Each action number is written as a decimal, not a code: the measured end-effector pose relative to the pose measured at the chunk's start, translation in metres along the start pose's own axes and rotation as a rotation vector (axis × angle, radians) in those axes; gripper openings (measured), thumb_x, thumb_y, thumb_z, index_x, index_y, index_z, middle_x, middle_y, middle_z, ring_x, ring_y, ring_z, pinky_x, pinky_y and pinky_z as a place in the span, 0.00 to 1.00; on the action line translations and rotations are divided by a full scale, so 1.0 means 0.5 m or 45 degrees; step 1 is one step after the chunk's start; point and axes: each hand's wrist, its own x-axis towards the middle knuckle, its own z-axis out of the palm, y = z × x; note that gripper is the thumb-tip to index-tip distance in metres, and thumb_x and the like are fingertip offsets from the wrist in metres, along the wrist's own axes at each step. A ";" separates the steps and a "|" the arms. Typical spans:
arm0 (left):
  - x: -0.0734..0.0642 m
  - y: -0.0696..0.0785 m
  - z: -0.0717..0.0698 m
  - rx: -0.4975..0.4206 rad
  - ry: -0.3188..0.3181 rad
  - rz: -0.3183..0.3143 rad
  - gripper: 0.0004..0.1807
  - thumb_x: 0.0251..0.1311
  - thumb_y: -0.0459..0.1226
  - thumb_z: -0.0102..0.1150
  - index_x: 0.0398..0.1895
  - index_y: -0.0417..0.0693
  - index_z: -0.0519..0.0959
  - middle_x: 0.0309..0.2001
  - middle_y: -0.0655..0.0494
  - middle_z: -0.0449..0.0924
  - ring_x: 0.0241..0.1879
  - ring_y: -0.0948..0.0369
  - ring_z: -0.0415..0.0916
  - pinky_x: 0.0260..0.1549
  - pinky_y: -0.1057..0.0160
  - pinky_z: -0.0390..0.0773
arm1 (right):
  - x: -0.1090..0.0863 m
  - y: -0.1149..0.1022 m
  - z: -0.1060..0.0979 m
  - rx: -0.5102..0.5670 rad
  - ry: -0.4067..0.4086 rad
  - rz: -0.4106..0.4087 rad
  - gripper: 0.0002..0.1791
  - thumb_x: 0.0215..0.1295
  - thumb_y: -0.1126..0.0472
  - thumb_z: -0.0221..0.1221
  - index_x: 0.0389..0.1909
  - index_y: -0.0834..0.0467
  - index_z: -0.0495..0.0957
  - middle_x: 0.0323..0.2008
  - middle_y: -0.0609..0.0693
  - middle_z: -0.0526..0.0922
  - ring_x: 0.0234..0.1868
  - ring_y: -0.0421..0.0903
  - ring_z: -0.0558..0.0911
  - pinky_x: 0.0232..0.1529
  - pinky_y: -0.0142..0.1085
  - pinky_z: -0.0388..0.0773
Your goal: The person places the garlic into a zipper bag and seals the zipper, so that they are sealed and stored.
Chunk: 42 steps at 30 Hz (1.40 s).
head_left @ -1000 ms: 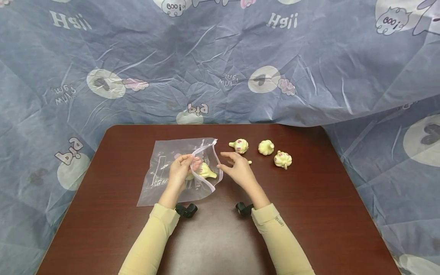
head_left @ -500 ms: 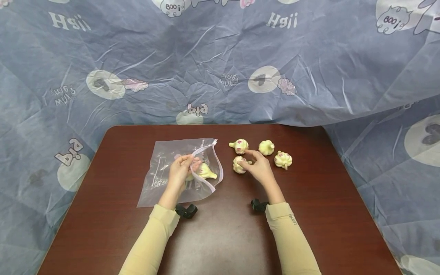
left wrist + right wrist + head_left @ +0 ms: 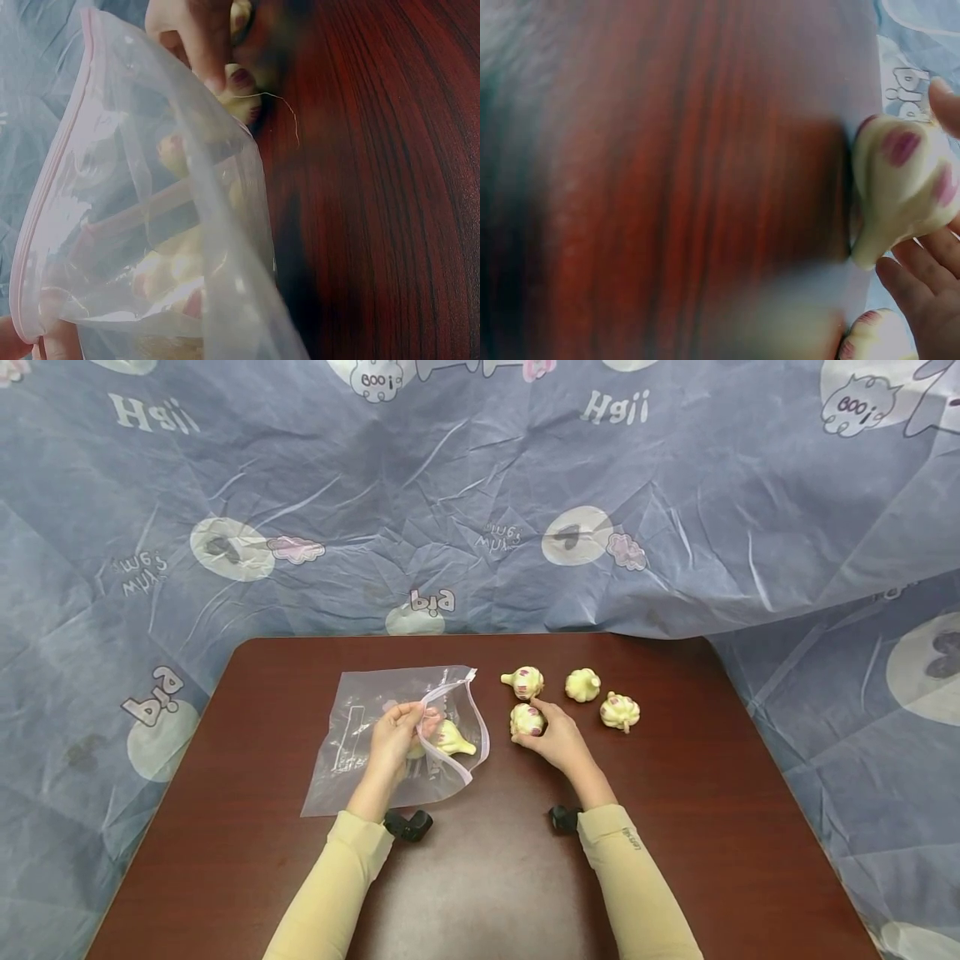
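My left hand pinches the rim of a clear zip bag, which lies on the table with its mouth spread toward the right. Inside the bag is a garlic bulb with a pale stem, and part of another shows behind the plastic. To the right of the bag, my right hand has its thumb and fingers around a garlic bulb with purple patches. The right wrist view has this bulb close up, its stem pointing down. In the left wrist view the bag covers much of the scene.
Behind the right hand lie three more garlic bulbs: one with its stem to the left, a plain-looking bulb, and a bulb at the far right. The dark red wooden table ends at a printed blue cloth.
My right hand has let go of the bag's rim, moved right to the nearest garlic bulb and closed its fingers around it. The left hand stays on the bag.
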 end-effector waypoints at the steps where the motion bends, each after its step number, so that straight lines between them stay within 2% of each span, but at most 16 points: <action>1: 0.000 0.000 0.001 0.001 -0.007 0.003 0.13 0.71 0.34 0.52 0.52 0.32 0.73 0.33 0.60 0.84 0.29 0.70 0.83 0.33 0.76 0.84 | -0.001 0.001 0.001 -0.012 -0.003 -0.009 0.44 0.54 0.51 0.72 0.69 0.62 0.65 0.67 0.63 0.70 0.68 0.61 0.70 0.69 0.55 0.68; 9: 0.000 0.001 0.003 0.014 -0.013 -0.009 0.15 0.72 0.35 0.52 0.54 0.32 0.73 0.35 0.60 0.83 0.30 0.70 0.83 0.35 0.76 0.84 | -0.004 0.006 0.008 -0.049 0.013 -0.020 0.43 0.53 0.56 0.74 0.68 0.62 0.66 0.65 0.63 0.72 0.65 0.62 0.72 0.67 0.55 0.71; 17: -0.003 0.003 -0.001 0.035 -0.013 -0.029 0.15 0.72 0.35 0.52 0.54 0.33 0.73 0.34 0.63 0.84 0.30 0.71 0.84 0.36 0.76 0.84 | -0.009 0.003 0.017 -0.077 0.068 -0.017 0.42 0.52 0.55 0.74 0.67 0.63 0.68 0.63 0.63 0.75 0.64 0.61 0.74 0.65 0.54 0.73; 24: -0.004 0.002 0.001 0.034 -0.017 -0.015 0.14 0.72 0.35 0.52 0.53 0.33 0.74 0.34 0.63 0.84 0.30 0.71 0.84 0.35 0.76 0.84 | -0.014 -0.012 0.004 -0.027 0.142 -0.031 0.41 0.51 0.53 0.74 0.65 0.63 0.70 0.61 0.63 0.76 0.62 0.61 0.76 0.64 0.53 0.74; 31: -0.004 0.002 0.002 -0.035 -0.021 -0.006 0.15 0.71 0.34 0.52 0.53 0.30 0.72 0.31 0.63 0.84 0.29 0.70 0.84 0.34 0.76 0.84 | -0.023 -0.052 -0.018 0.073 0.170 -0.018 0.42 0.51 0.48 0.74 0.66 0.59 0.70 0.64 0.60 0.75 0.65 0.59 0.73 0.66 0.53 0.73; 37: -0.004 0.004 0.000 0.013 -0.008 -0.003 0.13 0.71 0.35 0.53 0.52 0.33 0.73 0.32 0.63 0.84 0.29 0.71 0.83 0.33 0.77 0.83 | -0.032 -0.108 -0.029 0.151 0.176 -0.069 0.42 0.50 0.49 0.74 0.66 0.57 0.70 0.63 0.58 0.76 0.64 0.58 0.75 0.64 0.53 0.74; 42: -0.004 0.002 -0.001 0.016 -0.015 -0.005 0.13 0.72 0.35 0.52 0.52 0.34 0.73 0.32 0.63 0.85 0.29 0.71 0.83 0.33 0.77 0.83 | -0.038 -0.141 -0.022 0.190 0.148 -0.119 0.42 0.50 0.50 0.75 0.66 0.57 0.71 0.61 0.56 0.78 0.62 0.55 0.77 0.61 0.52 0.77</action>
